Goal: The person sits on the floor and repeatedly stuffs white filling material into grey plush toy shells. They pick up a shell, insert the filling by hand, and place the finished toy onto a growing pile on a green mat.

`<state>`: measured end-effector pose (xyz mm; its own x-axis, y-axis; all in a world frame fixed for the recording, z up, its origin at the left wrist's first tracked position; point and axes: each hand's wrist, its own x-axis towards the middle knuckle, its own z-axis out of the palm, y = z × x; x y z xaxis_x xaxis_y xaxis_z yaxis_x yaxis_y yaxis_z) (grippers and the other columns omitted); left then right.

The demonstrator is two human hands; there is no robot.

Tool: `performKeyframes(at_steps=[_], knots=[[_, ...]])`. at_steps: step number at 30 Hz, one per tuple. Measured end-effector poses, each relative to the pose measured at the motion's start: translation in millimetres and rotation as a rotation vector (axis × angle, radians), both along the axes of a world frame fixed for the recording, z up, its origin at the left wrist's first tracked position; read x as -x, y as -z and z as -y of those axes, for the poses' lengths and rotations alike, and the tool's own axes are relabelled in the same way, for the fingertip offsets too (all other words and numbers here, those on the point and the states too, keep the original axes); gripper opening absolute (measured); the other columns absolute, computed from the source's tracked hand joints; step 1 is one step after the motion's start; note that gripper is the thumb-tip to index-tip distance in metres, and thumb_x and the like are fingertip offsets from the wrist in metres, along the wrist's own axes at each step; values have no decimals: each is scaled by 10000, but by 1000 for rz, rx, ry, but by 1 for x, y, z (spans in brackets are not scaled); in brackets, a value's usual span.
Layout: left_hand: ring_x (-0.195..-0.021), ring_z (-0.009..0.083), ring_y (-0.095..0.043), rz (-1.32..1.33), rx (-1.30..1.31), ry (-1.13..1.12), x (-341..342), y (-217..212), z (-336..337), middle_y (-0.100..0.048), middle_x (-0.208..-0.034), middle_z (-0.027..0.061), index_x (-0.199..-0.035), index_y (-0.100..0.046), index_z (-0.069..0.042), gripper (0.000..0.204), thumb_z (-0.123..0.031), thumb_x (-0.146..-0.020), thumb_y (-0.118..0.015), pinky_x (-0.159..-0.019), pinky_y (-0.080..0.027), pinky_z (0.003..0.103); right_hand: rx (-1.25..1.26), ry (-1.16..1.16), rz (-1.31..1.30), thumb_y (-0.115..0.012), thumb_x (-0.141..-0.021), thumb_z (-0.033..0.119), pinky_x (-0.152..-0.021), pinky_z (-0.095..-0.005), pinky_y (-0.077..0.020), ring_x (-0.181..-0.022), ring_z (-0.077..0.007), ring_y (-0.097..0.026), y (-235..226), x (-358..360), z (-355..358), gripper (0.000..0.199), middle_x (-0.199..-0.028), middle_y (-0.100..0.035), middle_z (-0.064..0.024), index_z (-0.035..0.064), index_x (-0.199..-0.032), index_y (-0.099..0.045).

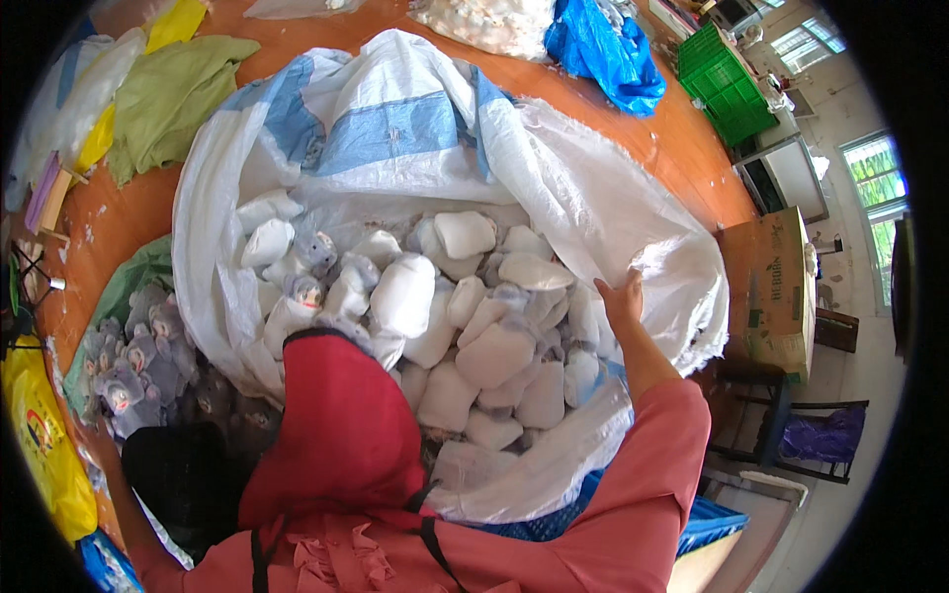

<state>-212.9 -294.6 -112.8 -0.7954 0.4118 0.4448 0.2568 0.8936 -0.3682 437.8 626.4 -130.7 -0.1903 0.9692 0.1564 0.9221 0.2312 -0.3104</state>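
A large white woven sack (395,128) with blue bands lies wide open in front of me. It is filled with stuffed pieces, white on one side (402,296) and grey on others; a few show small plush animal faces (304,291). My right hand (623,299) grips the sack's right rim, thumb apart from the fingers, cloth bunched at the fingertips. At far left, my left hand (97,447) is beside grey plush toys (138,356) in a green sack (148,265); its fingers are mostly hidden. A red cloth piece (336,425) with a dark edge blocks the sack's near left part.
Green cloth (173,94) and a yellow bag (44,435) lie left. At the back are a blue plastic bag (608,59) and a white filled bag (489,22). Green crates (722,84), a cardboard box (766,292) and a chair (791,430) line the right.
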Motion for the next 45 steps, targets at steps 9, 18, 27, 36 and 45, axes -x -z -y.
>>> performKeyframes(at_steps=[9, 18, 27, 36, 45], knots=[[-1177, 293, -528, 556, -794, 442, -120, -84, -284, -385, -1446, 151, -1456, -389, -85, 651, -52, -840, -598, -1037, -406, 399, 336, -234, 543, -528, -929, 514, -854, -504, -484, -977, -424, -636, -92, 39, 78, 532, -981, -678, -245, 1, -991, -660], [-1049, 283, -572, 803, -979, 509, -161, -83, -299, -474, -1316, 141, -1396, -445, -78, 644, 15, -791, -647, -929, -468, 366, 346, -470, 242, -602, -930, 344, -725, -439, -483, -796, -386, -640, -214, 100, 185, 393, -834, -669, -228, -44, -949, -658], [-922, 256, -610, 886, -1007, 650, -180, -117, -284, -526, -1215, 110, -1356, -476, -108, 562, -59, -824, -652, -811, -498, 366, 60, -668, -503, -575, -973, 163, -643, -286, -454, -741, -91, -541, -321, 229, 310, 236, -832, -638, -25, -59, -1014, -646], [-908, 253, -610, 874, -1145, 647, -178, -125, -266, -535, -1197, 106, -1357, -479, -105, 551, -70, -834, -650, -796, -497, 370, 140, -254, -1022, -603, -960, 227, -711, -236, -479, -814, -117, -608, -383, 277, 321, 314, -948, -673, -50, -21, -1149, -641], [-871, 242, -621, 901, -1109, 630, -181, -106, -281, -543, -1155, 117, -1340, -494, -95, 531, -78, -833, -653, -787, -496, 375, -223, -670, -1009, -540, -959, 156, -857, -286, -469, -957, -148, -611, -418, 282, 378, 284, -1013, -671, -85, -62, -1116, -632]])
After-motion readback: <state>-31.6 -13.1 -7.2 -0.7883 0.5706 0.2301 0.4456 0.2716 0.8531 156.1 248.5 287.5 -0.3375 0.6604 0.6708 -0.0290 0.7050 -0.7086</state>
